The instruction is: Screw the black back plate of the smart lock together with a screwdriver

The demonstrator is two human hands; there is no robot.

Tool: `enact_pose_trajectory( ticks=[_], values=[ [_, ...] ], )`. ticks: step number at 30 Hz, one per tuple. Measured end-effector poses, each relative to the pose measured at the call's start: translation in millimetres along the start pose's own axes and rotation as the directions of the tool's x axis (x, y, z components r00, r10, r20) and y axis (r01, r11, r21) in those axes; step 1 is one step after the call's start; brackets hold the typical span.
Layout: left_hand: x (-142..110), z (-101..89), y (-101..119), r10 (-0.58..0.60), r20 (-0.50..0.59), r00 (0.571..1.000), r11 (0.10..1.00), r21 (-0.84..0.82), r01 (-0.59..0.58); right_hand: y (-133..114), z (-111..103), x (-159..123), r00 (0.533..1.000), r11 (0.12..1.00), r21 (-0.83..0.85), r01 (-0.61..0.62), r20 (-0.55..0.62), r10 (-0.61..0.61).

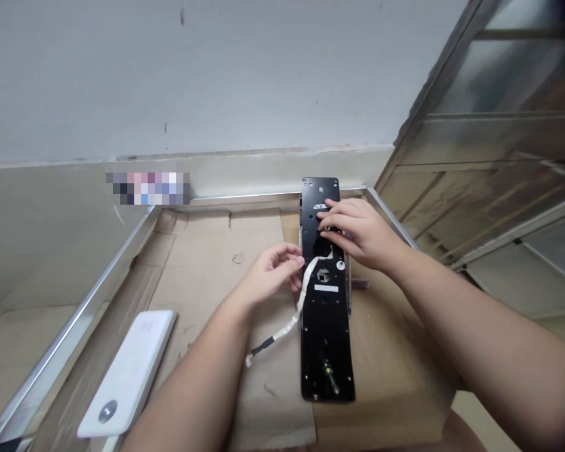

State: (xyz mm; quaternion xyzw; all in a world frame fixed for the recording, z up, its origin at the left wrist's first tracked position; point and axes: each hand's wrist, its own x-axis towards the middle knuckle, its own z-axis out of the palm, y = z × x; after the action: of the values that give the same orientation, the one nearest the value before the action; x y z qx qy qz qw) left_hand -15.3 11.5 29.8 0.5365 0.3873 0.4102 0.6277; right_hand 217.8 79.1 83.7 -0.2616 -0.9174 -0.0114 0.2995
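A long black lock panel point(326, 326) lies lengthwise on brown cardboard point(207, 270). A white-wrapped cable point(295, 314) runs from the panel's middle opening down to a dark plug at its loose end. My left hand point(273, 271) pinches this cable close to the panel, fingers closed on it. My right hand point(358, 231) rests on the panel's upper part, its fingertips pressed at a small metal part there; what they hold is hidden. A metal lever handle point(358, 284) sticks out from under the panel on the right.
A white flat rectangular cover point(130, 371) with a round silver button lies at the lower left on the cardboard. A metal rail point(85, 314) frames the work surface on the left and back. A metal-framed glass door point(489, 157) stands at the right.
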Motion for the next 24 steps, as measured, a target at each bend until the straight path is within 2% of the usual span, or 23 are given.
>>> enact_pose_trajectory(
  ticks=[4,8,11,14,16,18,19,20,21,23,24],
  values=[
    [-7.1,8.1,3.8,0.016,0.055,0.998,0.995,-0.1,-0.01,-2.3,-4.2,0.4,0.998,0.999,0.04,-0.009,-0.054,0.011],
    [-13.8,22.5,3.4,0.001,0.153,0.988,0.949,-0.31,0.047,-4.5,-3.3,0.4,0.995,0.993,0.057,-0.099,0.0,0.099],
    [-15.4,28.2,5.8,-0.025,0.119,0.993,0.924,-0.377,0.069,-9.5,-3.0,0.9,0.988,0.984,0.09,-0.155,0.007,0.155],
    [-15.7,23.1,12.3,-0.018,0.072,0.997,0.914,-0.402,0.045,-16.7,-5.4,1.0,0.973,0.971,0.153,-0.185,-0.111,0.203],
    [-16.0,14.3,16.8,-0.01,0.03,1.0,0.913,-0.407,0.021,-19.8,-7.0,0.7,0.926,0.955,0.163,-0.248,-0.251,0.283],
    [-15.9,4.8,19.3,0.0,-0.018,1.0,0.921,-0.39,-0.007,-19.9,-7.1,0.1,0.844,0.922,0.168,-0.348,-0.373,0.386],
    [-15.6,1.1,19.5,0.003,-0.026,1.0,0.924,-0.383,-0.013,-19.0,-6.4,-0.1,0.815,0.906,0.186,-0.38,-0.396,0.423],
    [-15.2,-1.6,19.0,0.009,-0.035,0.999,0.923,-0.383,-0.022,-17.8,-5.2,-0.3,0.819,0.9,0.208,-0.384,-0.373,0.436],
    [-14.7,-3.1,17.8,0.011,-0.047,0.999,0.92,-0.39,-0.028,-16.8,-3.6,-0.4,0.855,0.904,0.226,-0.362,-0.307,0.419],
    [-13.7,-3.1,14.6,0.0,-0.062,0.998,0.914,-0.406,-0.025,-16.0,-0.1,-0.1,0.955,0.938,0.234,-0.257,-0.089,0.284],
    [-13.5,-2.4,12.9,-0.009,-0.068,0.998,0.913,-0.408,-0.019,-16.3,1.5,0.1,0.981,0.955,0.226,-0.192,0.024,0.191]
  ],
)
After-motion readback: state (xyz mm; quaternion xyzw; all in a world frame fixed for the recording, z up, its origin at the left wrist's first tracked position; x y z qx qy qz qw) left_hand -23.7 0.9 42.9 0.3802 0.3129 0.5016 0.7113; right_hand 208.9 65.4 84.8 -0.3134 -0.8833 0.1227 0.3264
